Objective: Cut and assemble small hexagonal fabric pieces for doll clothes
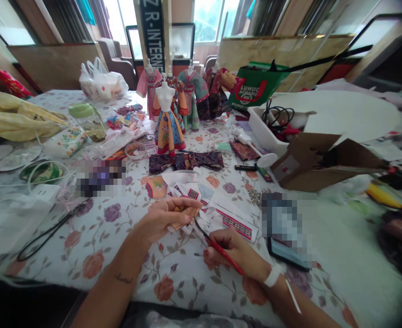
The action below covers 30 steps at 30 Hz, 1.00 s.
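Note:
My left hand (165,218) is closed round a small doll-sized garment (201,209) of white cloth with patterned trim, pinching it near the table's front middle. My right hand (231,253) grips a thin red-handled tool (223,250) whose dark tip points up at the cloth by my left fingers. More white and patterned fabric pieces (237,223) lie just beyond both hands on the floral tablecloth (142,278).
A doll mannequin in a colourful skirt (167,123) stands at centre, with several dressed dolls (192,93) behind. Dark fabric strips (187,160), a cardboard box (319,166), a white tray with cables (267,132), a green bag (255,86), a jar (88,120) and a phone (288,250) lie around.

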Tool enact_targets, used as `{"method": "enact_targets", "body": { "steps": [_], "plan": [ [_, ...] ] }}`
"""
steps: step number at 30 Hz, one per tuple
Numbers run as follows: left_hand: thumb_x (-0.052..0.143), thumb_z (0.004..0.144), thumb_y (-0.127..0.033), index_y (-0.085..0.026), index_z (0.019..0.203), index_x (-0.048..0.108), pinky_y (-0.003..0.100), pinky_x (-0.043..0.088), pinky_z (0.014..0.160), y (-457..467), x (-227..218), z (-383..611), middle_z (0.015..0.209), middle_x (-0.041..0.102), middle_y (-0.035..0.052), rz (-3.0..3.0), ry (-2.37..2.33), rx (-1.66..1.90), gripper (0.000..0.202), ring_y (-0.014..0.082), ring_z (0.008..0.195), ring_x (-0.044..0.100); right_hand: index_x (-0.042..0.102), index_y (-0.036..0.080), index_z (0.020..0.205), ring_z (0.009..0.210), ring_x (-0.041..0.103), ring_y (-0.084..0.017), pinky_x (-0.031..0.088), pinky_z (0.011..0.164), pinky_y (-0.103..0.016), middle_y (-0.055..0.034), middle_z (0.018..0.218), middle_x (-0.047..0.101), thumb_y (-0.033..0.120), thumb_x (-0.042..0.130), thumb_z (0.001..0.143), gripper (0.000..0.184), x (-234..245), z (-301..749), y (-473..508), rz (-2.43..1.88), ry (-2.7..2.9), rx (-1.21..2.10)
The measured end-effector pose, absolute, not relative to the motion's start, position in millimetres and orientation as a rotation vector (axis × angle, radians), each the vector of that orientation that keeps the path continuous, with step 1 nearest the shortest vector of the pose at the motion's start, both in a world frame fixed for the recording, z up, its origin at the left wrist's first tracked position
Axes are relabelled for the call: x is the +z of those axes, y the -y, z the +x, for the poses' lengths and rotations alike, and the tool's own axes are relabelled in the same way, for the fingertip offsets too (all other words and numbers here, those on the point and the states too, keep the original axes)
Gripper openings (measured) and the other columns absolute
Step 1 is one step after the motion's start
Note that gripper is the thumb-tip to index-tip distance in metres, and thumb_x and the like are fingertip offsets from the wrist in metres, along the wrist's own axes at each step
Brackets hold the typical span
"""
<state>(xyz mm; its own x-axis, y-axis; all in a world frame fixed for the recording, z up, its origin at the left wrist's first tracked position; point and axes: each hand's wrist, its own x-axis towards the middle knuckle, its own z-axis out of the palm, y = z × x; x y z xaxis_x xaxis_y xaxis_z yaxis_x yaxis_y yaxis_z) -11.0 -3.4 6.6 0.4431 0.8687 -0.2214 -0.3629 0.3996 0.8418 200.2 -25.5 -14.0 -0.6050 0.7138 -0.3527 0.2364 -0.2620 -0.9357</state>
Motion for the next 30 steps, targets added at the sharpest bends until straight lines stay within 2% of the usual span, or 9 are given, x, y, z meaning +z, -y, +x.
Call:
{"method": "enact_targets", "body": {
  "steps": [5,14,18,21,24,26,30],
  "plan": [
    [0.074,0.060,-0.014,-0.016,0.097,0.074,0.022,0.033,0.053,3.5,7.1,-10.7,0.073,0.064,0.0039,0.793,-0.745,0.876,0.037,0.0083,0.055,0.049,0.052,0.015,0.053,0.047,0.048,-0.010,0.032,0.045,-0.020,-0.0015,0.051,0.059,0.053,0.071,0.069,0.045,-14.1,201.0,25.7,-1.166,1.663,1.916],
    [0.075,0.059,-0.013,-0.016,0.095,0.075,0.021,0.032,0.052,4.2,7.8,-11.3,0.069,0.062,0.0025,0.770,-0.771,0.880,0.036,0.0065,0.052,0.047,0.049,0.015,0.051,0.046,0.047,-0.010,0.031,0.045,-0.020,-0.0026,0.052,0.060,0.052,0.073,0.067,0.047,-14.9,200.7,25.0,-1.166,1.651,1.924],
    [0.075,0.063,-0.014,-0.015,0.101,0.073,0.019,0.034,0.050,1.3,6.6,-12.5,0.069,0.064,0.0020,0.738,-0.789,0.956,0.039,0.0051,0.050,0.048,0.048,0.016,0.053,0.047,0.049,-0.011,0.032,0.045,-0.021,-0.0018,0.051,0.058,0.057,0.070,0.068,0.048,-12.9,201.5,25.8,-1.119,1.628,1.938],
    [0.073,0.067,-0.015,-0.016,0.105,0.071,0.018,0.043,0.060,-2.9,7.2,-11.2,0.083,0.070,0.0047,0.655,-0.841,1.127,0.038,0.0095,0.065,0.059,0.047,0.017,0.055,0.047,0.049,-0.012,0.033,0.046,-0.023,-0.0002,0.050,0.056,0.058,0.067,0.070,0.047,-12.8,203.7,23.7,-1.091,1.589,1.913],
    [0.071,0.071,-0.018,-0.017,0.106,0.070,0.021,0.047,0.073,-6.1,6.9,-9.2,0.102,0.071,0.0067,0.616,-0.898,1.258,0.036,0.0139,0.083,0.064,0.046,0.018,0.054,0.042,0.039,-0.009,0.028,0.043,-0.023,0.0033,0.046,0.048,0.057,0.065,0.072,0.047,-12.8,206.4,18.6,-1.189,1.535,1.711],
    [0.070,0.074,-0.021,-0.017,0.107,0.070,0.022,0.047,0.078,-7.0,5.3,-8.4,0.105,0.071,0.0074,0.625,-0.900,1.284,0.033,0.0153,0.089,0.064,0.046,0.018,0.055,0.042,0.035,-0.008,0.026,0.043,-0.023,0.0044,0.045,0.045,0.056,0.066,0.071,0.046,-12.1,207.2,15.7,-1.249,1.486,1.596],
    [0.070,0.075,-0.025,-0.016,0.108,0.070,0.025,0.047,0.081,-6.5,1.3,-7.9,0.105,0.071,0.0094,0.663,-0.837,1.241,0.034,0.0188,0.094,0.064,0.053,0.017,0.068,0.048,0.039,-0.008,0.031,0.047,-0.022,0.0048,0.055,0.049,0.047,0.074,0.065,0.037,-8.9,204.0,15.7,-1.242,1.351,1.568]
  ]
}}
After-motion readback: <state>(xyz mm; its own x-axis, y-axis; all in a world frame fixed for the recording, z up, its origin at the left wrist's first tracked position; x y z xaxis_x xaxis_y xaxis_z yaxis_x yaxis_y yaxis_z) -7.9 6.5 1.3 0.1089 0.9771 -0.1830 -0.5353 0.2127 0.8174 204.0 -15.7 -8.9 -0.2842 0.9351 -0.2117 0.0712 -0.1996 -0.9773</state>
